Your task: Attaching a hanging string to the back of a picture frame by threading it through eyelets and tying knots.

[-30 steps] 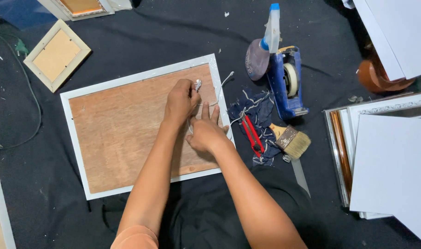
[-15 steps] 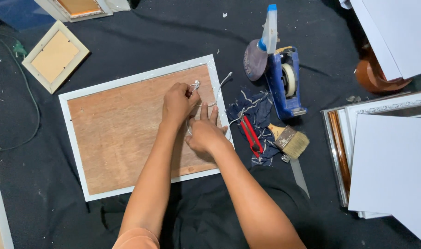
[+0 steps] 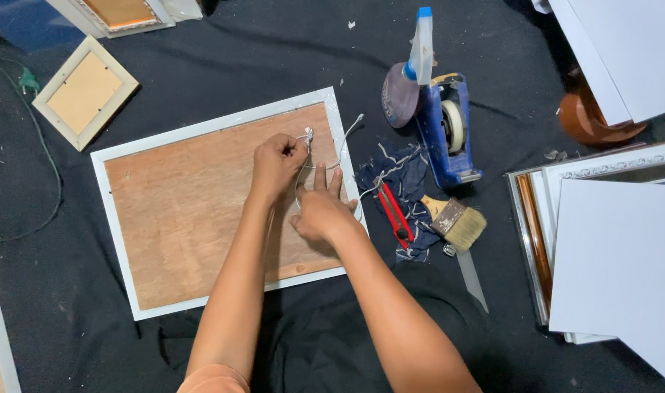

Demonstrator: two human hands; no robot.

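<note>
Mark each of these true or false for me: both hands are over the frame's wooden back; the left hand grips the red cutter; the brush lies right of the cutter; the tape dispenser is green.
1. Both hands are over the wooden back of the large frame. True: the left hand pinches the white string and the right hand presses down beside it.
2. The left hand grips the red cutter. False: the cutter lies untouched on the blue rag.
3. The brush lies right of the cutter. True.
4. The tape dispenser is green. False: it is blue.

Both hands rest on the frame (image 3: 180, 218), cutter (image 3: 395, 215) and brush (image 3: 458, 223) right.
</note>
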